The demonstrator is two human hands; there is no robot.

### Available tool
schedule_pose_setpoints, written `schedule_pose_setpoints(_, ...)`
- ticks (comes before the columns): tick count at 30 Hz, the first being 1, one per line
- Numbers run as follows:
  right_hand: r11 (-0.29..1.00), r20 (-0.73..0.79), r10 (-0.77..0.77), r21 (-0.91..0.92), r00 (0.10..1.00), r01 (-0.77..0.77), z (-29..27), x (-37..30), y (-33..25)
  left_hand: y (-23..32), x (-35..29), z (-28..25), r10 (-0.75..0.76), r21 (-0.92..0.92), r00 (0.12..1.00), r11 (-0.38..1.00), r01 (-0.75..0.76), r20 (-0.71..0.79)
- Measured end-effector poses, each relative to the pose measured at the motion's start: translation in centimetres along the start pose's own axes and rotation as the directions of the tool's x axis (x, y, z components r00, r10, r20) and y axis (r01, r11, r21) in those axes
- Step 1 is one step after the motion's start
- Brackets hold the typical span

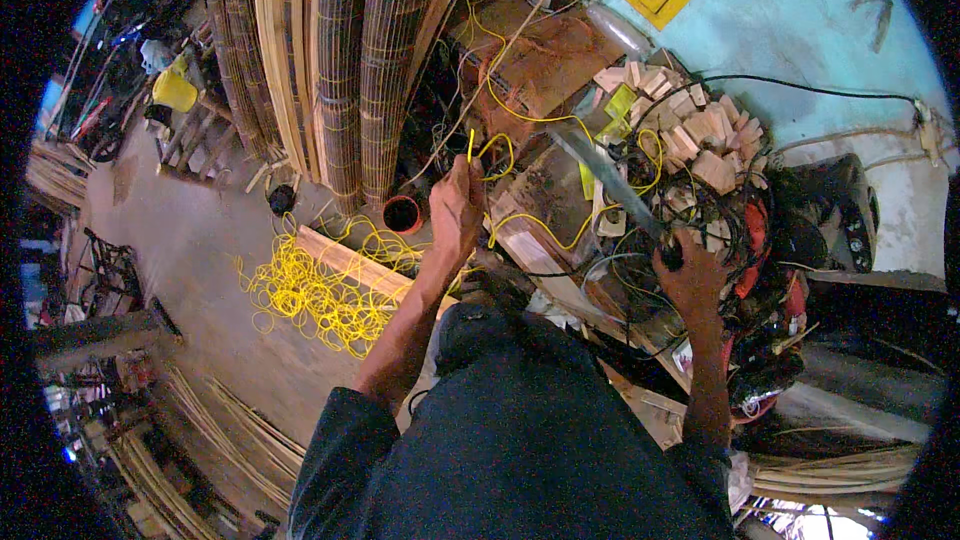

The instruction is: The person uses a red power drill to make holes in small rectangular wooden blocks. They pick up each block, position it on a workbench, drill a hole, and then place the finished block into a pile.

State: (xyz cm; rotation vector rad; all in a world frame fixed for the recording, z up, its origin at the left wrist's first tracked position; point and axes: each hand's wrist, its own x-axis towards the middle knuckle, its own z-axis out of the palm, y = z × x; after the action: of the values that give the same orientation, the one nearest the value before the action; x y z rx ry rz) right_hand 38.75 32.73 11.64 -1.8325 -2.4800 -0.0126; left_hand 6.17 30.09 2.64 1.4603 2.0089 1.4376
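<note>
My left hand (456,208) is raised in front of me, its fingers closed on a thin yellow cord (510,152). A short end of the cord sticks up above the fist and a loop curls out to the right. In my right hand (692,268) is the dark handle of a long knife (608,176). Its broad grey blade points up and to the left, over a cluttered bench, apart from the cord in my left hand. More of the yellow cord lies in a loose tangle (320,295) on the floor to the left, around a wooden plank (350,265).
Tall rolled slat blinds (335,70) stand ahead. A small reddish pot (403,213) sits beside them. Cut wood blocks (700,130) are heaped at the right by a blue wall (800,30) with a black cable (800,88). Long strips (240,430) lie at lower left.
</note>
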Motion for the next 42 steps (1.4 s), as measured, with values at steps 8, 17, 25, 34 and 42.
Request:
schedule_pose_setpoints(8,0.992,0.218,-0.015,0.126,0.976,-0.013,0.0,-2.0,-2.4,3.3,-1.0,1.0,0.174,0.021,0.967,0.983,-0.181,0.187)
schedule_pose_setpoints(17,1.000,0.210,-0.024,0.025,0.978,0.019,-2.6,1.8,-1.7,5.4,-6.3,0.8,0.053,-0.239,0.937,0.970,0.034,0.345)
schedule_pose_setpoints(25,0.768,-0.161,0.589,0.417,0.792,-0.486,-0.6,-3.1,14.9,8.0,-4.9,-6.7,0.011,-0.091,0.908,0.995,0.029,0.418)
schedule_pose_setpoints(34,0.773,-0.241,0.617,0.364,0.749,-0.520,8.5,2.6,12.4,-1.7,4.2,-8.5,-0.074,-0.035,0.988,0.996,0.079,0.139)
schedule_pose_setpoints(42,0.903,-0.436,0.019,-0.379,0.900,-0.202,19.0,4.9,19.8,-7.0,-2.7,-10.4,-0.312,-0.153,0.947,0.935,0.320,0.073)
